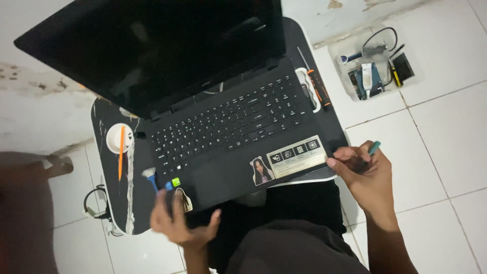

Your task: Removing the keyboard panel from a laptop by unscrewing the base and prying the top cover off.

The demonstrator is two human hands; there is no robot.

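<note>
— Blur is seen over the left hand [178,221], so its fingers cannot be counted. Can its grip be made out?

— It cannot be told for certain. The left hand is laid on the front left corner of the black laptop [231,124], over a sticker, and a small blue brush [150,177] is seen just beyond it; whether the brush is touched cannot be told.

— And the right hand [364,175]?

— It is closed around a teal pen-like tool [374,148], of which only the tip is shown; the rest is hidden in the fist. The tip is pointed up and to the right, away from the laptop. The hand is set just beside the laptop's front right corner, touching the counter [114,203] edge.

— How is the laptop placed?

— It is opened on the small black counter, its long axis run from lower left to upper right, the dark screen tilted back and cut off at the top. The lap is hidden beneath the counter.

— Anything else?

— An orange tool [121,152] is laid across a white dish [118,138], and a clear tray of parts [375,63] is set on the tiled floor [446,152].
</note>
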